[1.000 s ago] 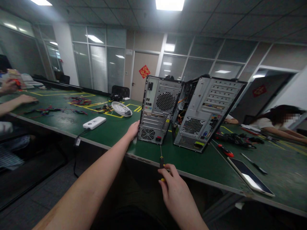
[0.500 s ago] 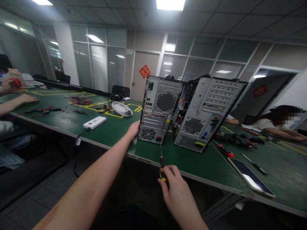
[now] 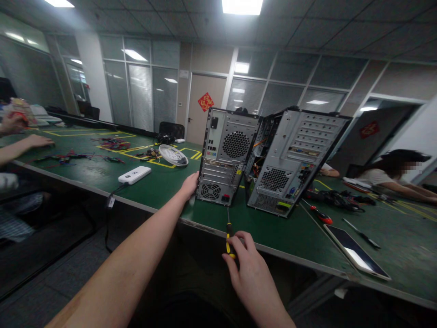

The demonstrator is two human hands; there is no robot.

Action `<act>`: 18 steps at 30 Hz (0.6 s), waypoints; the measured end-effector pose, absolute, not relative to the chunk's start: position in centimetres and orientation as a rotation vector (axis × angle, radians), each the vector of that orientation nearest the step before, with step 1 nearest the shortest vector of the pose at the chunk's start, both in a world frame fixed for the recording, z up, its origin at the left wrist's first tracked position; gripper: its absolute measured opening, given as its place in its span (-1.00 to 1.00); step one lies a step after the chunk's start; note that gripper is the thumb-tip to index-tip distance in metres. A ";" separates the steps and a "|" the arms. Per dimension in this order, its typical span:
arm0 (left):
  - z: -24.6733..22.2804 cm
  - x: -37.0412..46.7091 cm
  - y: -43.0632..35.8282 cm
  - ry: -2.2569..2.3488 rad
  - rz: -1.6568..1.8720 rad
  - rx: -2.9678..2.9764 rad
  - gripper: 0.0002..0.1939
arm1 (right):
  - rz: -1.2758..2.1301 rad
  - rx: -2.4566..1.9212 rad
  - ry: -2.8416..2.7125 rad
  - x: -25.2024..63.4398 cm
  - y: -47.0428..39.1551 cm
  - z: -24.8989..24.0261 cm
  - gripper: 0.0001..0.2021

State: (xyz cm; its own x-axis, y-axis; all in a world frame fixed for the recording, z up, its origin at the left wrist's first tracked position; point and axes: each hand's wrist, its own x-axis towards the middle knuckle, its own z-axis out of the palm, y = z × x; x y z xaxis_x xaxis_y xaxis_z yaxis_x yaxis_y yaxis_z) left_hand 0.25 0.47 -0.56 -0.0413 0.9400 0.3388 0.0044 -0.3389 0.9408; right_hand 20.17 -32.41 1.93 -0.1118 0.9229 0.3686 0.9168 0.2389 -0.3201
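Observation:
Two desktop computer cases stand side by side on the green table, their back panels facing me. My left hand [image 3: 190,187] rests against the lower left side of the left computer case [image 3: 218,171]; its fingers are mostly hidden behind the case. My right hand [image 3: 244,259] is closed around the black and yellow handle of a screwdriver [image 3: 228,232], in front of the table edge. The screwdriver's shaft points away from me, and its tip is near the bottom edge of the left case's back panel. The right computer case [image 3: 278,177] stands slightly turned, with its side open.
A phone [image 3: 357,250], a dark-handled tool [image 3: 362,233] and a red-black screwdriver [image 3: 321,214] lie to the right. On the left are a white power bank [image 3: 134,175], a white round grille [image 3: 173,155] and wired parts [image 3: 64,157]. People sit at both sides.
The screwdriver handle has turned, showing more yellow, and my right fingers have shifted slightly on it. My left hand and both cases stay in place.

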 end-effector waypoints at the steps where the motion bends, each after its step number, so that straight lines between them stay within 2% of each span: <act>1: -0.5 0.3 0.4 1.043 1.499 1.443 -0.44 | -0.003 -1.678 -2.047 20.1 -32.4 1.9 -0.75; 6: -0.4 0.2 0.2 1.030 1.481 1.417 -0.45 | -0.042 -1.665 -2.106 20.1 -32.4 1.6 -0.74; 12: -0.3 0.2 0.1 1.040 1.484 1.413 -0.43 | -0.096 -1.636 -2.159 20.2 -32.7 1.5 -0.57; 18: -0.5 0.2 0.2 1.042 1.475 1.404 -0.43 | -0.084 -1.699 -2.162 20.4 -32.7 1.5 -0.53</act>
